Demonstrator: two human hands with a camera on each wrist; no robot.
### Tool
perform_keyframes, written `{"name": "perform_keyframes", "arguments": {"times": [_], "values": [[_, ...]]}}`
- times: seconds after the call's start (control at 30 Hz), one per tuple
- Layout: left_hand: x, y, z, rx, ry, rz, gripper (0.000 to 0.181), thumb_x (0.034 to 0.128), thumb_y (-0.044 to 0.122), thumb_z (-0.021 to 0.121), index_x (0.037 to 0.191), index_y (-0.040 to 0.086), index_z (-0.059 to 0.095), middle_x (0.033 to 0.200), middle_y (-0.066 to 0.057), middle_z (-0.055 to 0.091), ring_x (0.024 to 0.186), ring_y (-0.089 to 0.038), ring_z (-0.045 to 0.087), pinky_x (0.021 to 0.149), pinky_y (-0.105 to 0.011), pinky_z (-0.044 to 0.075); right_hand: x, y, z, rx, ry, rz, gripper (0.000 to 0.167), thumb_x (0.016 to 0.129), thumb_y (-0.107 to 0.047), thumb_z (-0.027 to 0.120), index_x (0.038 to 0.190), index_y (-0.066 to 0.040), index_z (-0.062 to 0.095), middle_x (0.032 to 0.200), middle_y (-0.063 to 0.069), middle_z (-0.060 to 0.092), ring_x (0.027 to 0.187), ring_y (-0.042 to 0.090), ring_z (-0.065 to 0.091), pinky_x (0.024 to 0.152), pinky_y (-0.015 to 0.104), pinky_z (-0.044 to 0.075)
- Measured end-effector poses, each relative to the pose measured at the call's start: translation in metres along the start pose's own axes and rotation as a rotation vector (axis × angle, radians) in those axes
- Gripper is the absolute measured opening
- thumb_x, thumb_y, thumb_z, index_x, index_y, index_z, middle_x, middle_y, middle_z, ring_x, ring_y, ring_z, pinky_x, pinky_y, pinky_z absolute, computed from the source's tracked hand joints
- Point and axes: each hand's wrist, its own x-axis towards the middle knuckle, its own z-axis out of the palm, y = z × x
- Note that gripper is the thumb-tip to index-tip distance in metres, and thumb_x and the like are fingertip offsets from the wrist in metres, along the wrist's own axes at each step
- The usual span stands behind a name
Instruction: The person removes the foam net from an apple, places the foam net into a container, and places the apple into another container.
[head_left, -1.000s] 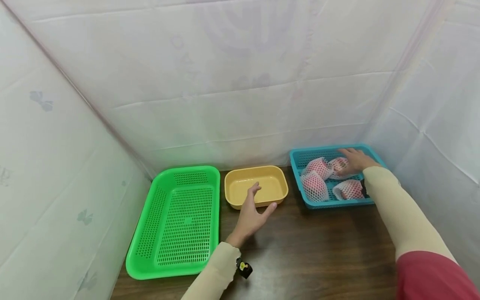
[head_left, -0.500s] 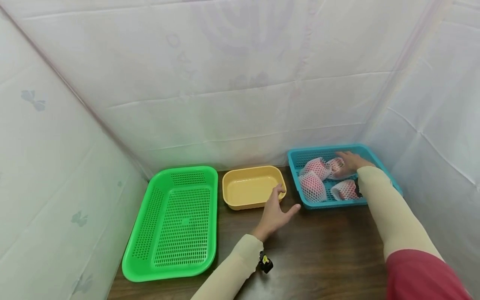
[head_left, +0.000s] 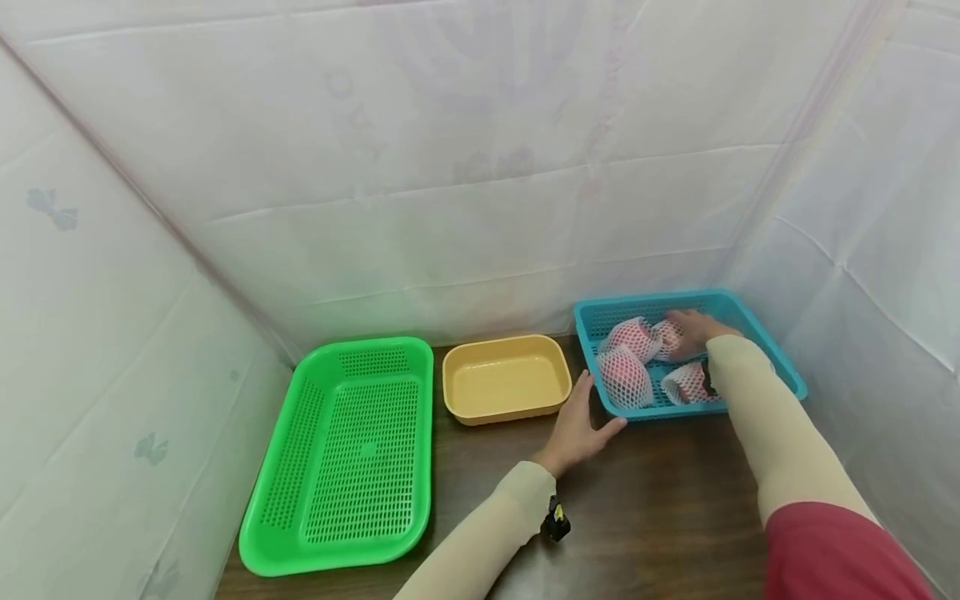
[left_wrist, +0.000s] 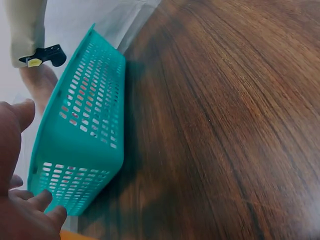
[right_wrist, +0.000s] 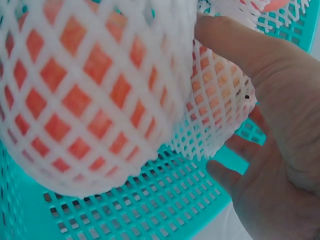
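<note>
A blue plastic basket (head_left: 686, 408) holds several red fruits in white foam nets. My right hand (head_left: 693, 329) is inside it, curled around the netted fruit (head_left: 667, 340) at the back; in the right wrist view the thumb lies along that fruit (right_wrist: 215, 95) and the fingers bend behind it. Nearer the right wrist camera sits another netted fruit (right_wrist: 85, 105). At the basket's near left corner is my left hand (head_left: 577, 429), thumb and fingers spread apart. Its fingers (left_wrist: 37, 200) are close to the basket wall (left_wrist: 80, 145) in the left wrist view; whether they touch it I cannot tell.
Left of the blue basket stands a yellow tray (head_left: 506, 387) with nothing in it. Further left is a large green basket (head_left: 423, 450), also empty. All three rest on a brown wooden table (head_left: 637, 517), with white cloth walls (head_left: 480, 225) behind and at both sides.
My left hand has moved right, from over the yellow tray to the blue basket's near left corner. The right hand has settled closer around the back fruit.
</note>
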Motion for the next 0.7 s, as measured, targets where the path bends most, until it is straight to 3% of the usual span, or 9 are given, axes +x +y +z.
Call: {"name": "perform_keyframes", "arguments": {"times": [0.2, 0.53, 0.7], "values": [[0.0004, -0.0011, 0.0064, 0.025, 0.010, -0.006, 0.086, 0.0984, 0.041, 0.068, 0.164, 0.012, 0.022, 0.172, -0.003, 0.011, 0.156, -0.020, 0.021, 0.120, -0.043, 0.031, 0.0014, 0.0005, 0.0066, -0.013, -0.010, -0.002, 0.093, 0.087, -0.023, 0.081, 0.159, -0.003, 0.024, 0.160, 0.036, 0.016, 0.142, 0.064, 0.018, 0.103, 0.082, 0.027], [0.0004, -0.0021, 0.0085, 0.068, 0.062, 0.022, 0.079, 0.0997, 0.034, 0.069, 0.163, 0.010, 0.028, 0.172, -0.003, 0.016, 0.154, -0.020, 0.025, 0.120, -0.040, 0.031, 0.0012, 0.0027, 0.0097, 0.032, 0.008, 0.006, 0.087, 0.088, -0.007, 0.076, 0.159, -0.004, 0.026, 0.159, 0.037, 0.015, 0.142, 0.063, 0.017, 0.103, 0.081, 0.028], [-0.0004, -0.0028, 0.0108, 0.062, 0.073, 0.035, 0.079, 0.0991, 0.036, 0.069, 0.162, 0.010, 0.029, 0.171, -0.001, 0.017, 0.154, -0.018, 0.026, 0.119, -0.039, 0.033, 0.0019, 0.0058, 0.0110, 0.000, 0.042, -0.006, 0.084, 0.087, -0.004, 0.077, 0.157, -0.002, 0.031, 0.156, 0.038, 0.025, 0.140, 0.062, 0.025, 0.102, 0.079, 0.031]]}}
